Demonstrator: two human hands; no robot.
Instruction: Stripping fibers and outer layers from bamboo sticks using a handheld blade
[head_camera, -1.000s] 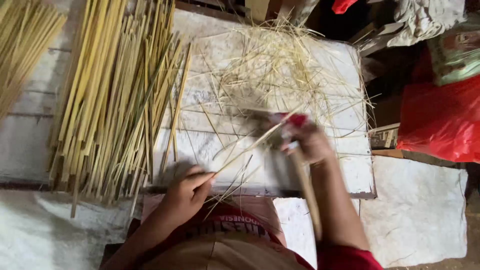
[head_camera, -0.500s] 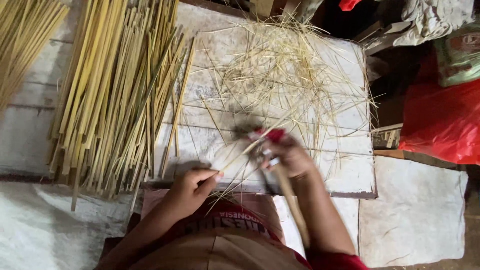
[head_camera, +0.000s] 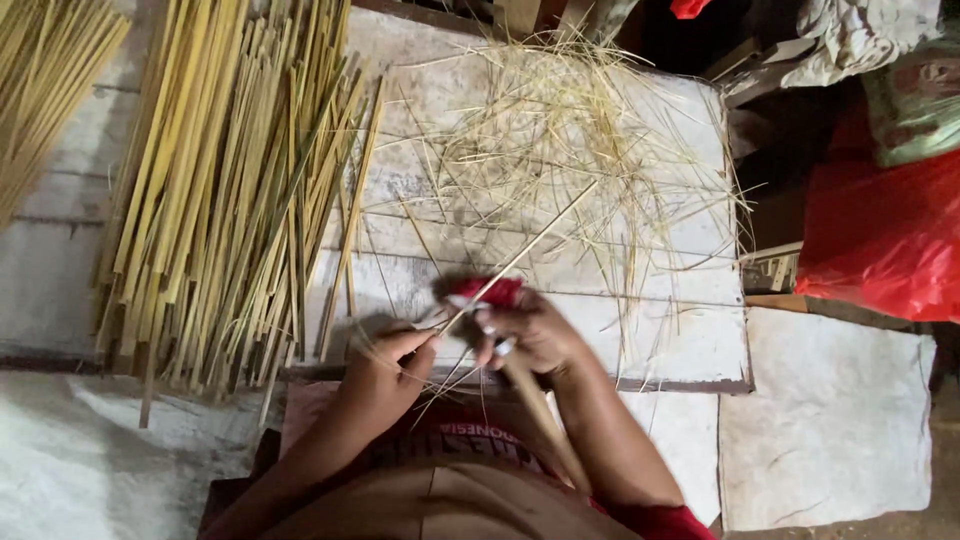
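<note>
I see a worn, whitish wooden tabletop (head_camera: 640, 330) just ahead of my left hand (head_camera: 385, 375) and right hand (head_camera: 530, 335). A thick pile of yellow-green split bamboo sticks (head_camera: 220, 190) lies left of the left hand; a loose tangle of thin pale bamboo shavings (head_camera: 580, 140) lies beyond the right hand.

stick: thin pale bamboo sliver (head_camera: 520, 258), slanting up-right over white board
knife: red-wrapped blade (head_camera: 492, 293), wooden handle, crossing the sliver's lower end

A big pile of bamboo strips (head_camera: 220, 190) lies on the board (head_camera: 690, 340) left of the left hand (head_camera: 385, 370). Thin shavings (head_camera: 580, 140) lie beyond the right hand (head_camera: 530, 335). A plastic bag (head_camera: 880, 240) sits far to its right.
</note>
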